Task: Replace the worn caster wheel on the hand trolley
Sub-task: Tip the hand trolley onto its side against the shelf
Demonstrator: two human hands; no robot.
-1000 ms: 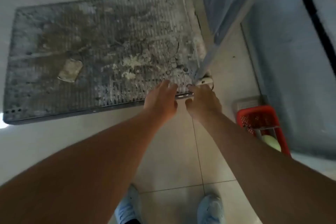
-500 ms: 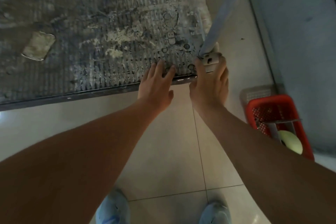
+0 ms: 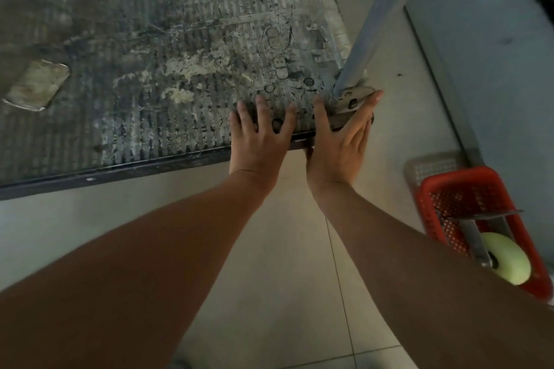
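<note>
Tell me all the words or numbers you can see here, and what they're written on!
None can be read.
Trolley deck: raised marks near the handle post may be letters, too blurred to read.
Flat scrap on the deck: no text visible.
Red basket and the pale wheel in it: no text visible.

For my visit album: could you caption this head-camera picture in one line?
Both hands, left and right, rest on the dirty trolley deck's corner by the handle post; a caster waits in a red basket.
</note>
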